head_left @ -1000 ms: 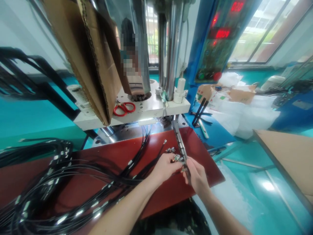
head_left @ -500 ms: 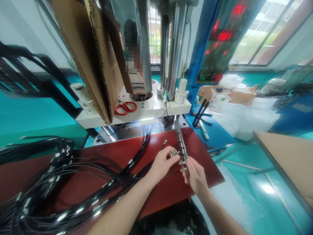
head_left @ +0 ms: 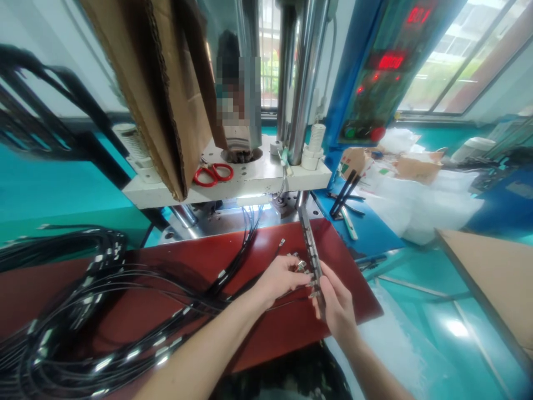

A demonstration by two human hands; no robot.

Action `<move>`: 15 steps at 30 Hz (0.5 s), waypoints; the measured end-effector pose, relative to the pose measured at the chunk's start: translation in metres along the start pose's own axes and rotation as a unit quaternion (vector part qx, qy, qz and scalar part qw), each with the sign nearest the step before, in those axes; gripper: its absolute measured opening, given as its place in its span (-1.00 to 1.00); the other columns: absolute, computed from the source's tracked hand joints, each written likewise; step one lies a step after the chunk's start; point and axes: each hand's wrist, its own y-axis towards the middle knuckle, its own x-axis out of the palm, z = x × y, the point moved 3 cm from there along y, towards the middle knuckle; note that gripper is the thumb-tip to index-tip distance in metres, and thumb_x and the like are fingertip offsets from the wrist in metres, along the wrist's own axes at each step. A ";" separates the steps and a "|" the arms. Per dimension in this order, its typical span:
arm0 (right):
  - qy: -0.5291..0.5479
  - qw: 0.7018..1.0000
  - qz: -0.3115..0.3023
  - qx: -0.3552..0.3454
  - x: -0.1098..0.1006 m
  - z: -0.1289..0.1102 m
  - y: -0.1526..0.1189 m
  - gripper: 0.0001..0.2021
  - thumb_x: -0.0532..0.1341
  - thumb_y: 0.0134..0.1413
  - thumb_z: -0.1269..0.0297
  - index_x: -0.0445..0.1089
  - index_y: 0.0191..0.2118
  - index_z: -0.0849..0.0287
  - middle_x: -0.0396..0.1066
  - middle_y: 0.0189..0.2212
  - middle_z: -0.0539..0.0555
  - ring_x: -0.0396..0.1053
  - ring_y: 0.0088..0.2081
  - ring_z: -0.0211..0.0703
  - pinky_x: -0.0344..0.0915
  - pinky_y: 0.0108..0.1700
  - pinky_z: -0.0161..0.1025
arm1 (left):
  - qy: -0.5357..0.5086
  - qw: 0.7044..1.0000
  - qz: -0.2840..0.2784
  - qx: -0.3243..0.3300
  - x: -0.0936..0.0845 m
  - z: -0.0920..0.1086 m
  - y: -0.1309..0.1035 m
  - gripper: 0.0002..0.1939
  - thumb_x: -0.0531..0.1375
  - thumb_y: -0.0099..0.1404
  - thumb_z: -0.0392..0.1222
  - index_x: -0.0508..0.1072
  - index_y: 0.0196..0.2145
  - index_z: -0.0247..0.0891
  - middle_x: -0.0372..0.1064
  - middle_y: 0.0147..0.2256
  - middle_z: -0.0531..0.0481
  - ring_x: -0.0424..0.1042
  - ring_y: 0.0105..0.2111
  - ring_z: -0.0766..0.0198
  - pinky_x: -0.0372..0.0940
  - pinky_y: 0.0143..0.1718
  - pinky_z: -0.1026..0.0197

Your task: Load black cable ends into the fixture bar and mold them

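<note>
My right hand (head_left: 336,294) is wrapped round the lower end of a long metal strip (head_left: 309,241) with dark slots along it. Its far end points toward the machine. Beside the strip, my left hand (head_left: 283,279) pinches small metal connectors (head_left: 300,266), its fingers close to the strip's left edge. A few more small connectors sit on the strip near my right hand's fingers. Thin black cables (head_left: 222,283) run under my left forearm. One loose cable end (head_left: 282,243) lies on the red-brown board (head_left: 266,344), left of the strip.
A press with a white plate (head_left: 266,186) stands ahead, carrying red-handled scissors (head_left: 214,174) and cardboard (head_left: 166,111). Large cable coils (head_left: 54,328) lie at left. Pliers and a cutter (head_left: 348,222) rest on the blue surface at right, near white bags (head_left: 437,205).
The view has shifted slightly. My left hand's fingers have moved down along the strip, closer to its edge. My right hand still holds the strip.
</note>
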 end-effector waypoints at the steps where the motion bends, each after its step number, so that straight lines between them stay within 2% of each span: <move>1: 0.003 1.000 -0.002 0.001 0.000 0.000 0.000 -0.53 0.08 0.09 0.06 0.20 0.08 0.20 0.28 -0.67 -0.07 0.15 -0.71 -0.38 0.14 -0.74 -0.45 | -0.002 1.000 0.000 -0.003 0.001 0.001 0.000 -0.87 0.20 -0.07 -0.23 0.31 -0.58 -0.32 0.07 -0.73 0.20 -0.03 -0.71 0.51 -0.11 -0.63 0.35; 6: 0.006 1.000 -0.003 0.003 -0.002 0.003 0.000 -0.53 0.10 0.08 0.07 0.22 0.08 0.16 0.30 -0.66 -0.06 0.15 -0.70 -0.39 0.14 -0.73 -0.47 | -0.058 0.998 -0.022 -0.033 0.004 0.006 -0.002 -0.91 0.18 -0.06 -0.29 0.29 -0.61 -0.30 0.01 -0.78 0.22 -0.05 -0.72 0.49 -0.09 -0.61 0.33; 9: -0.007 1.000 -0.006 -0.013 -0.003 0.007 0.000 -0.55 0.09 0.10 0.09 0.22 0.09 0.14 0.33 -0.61 -0.05 0.14 -0.70 -0.41 0.17 -0.70 -0.46 | -0.084 0.995 -0.028 -0.040 0.006 0.004 -0.001 -0.92 0.17 -0.08 -0.32 0.28 -0.61 -0.30 0.05 -0.75 0.21 0.00 -0.71 0.49 -0.05 -0.59 0.33; 12: -0.058 0.998 -0.010 -0.033 -0.003 0.010 0.002 -0.54 0.06 0.12 0.09 0.18 0.12 0.11 0.33 -0.58 -0.04 0.17 -0.68 -0.39 0.18 -0.69 -0.45 | -0.069 0.998 -0.010 0.009 0.006 -0.003 0.003 -0.91 0.17 -0.10 -0.30 0.29 -0.60 -0.31 0.17 -0.66 0.15 0.12 -0.63 0.44 0.03 -0.52 0.32; 15: -0.128 0.990 -0.020 -0.048 -0.002 0.011 0.005 -0.52 0.04 0.13 0.09 0.15 0.14 0.13 0.26 -0.66 -0.08 0.14 -0.69 -0.38 0.15 -0.71 -0.45 | -0.039 0.995 0.033 0.081 0.004 -0.011 0.007 -0.88 0.19 -0.10 -0.25 0.29 -0.58 -0.32 0.22 -0.59 0.10 0.18 -0.54 0.40 0.09 -0.44 0.30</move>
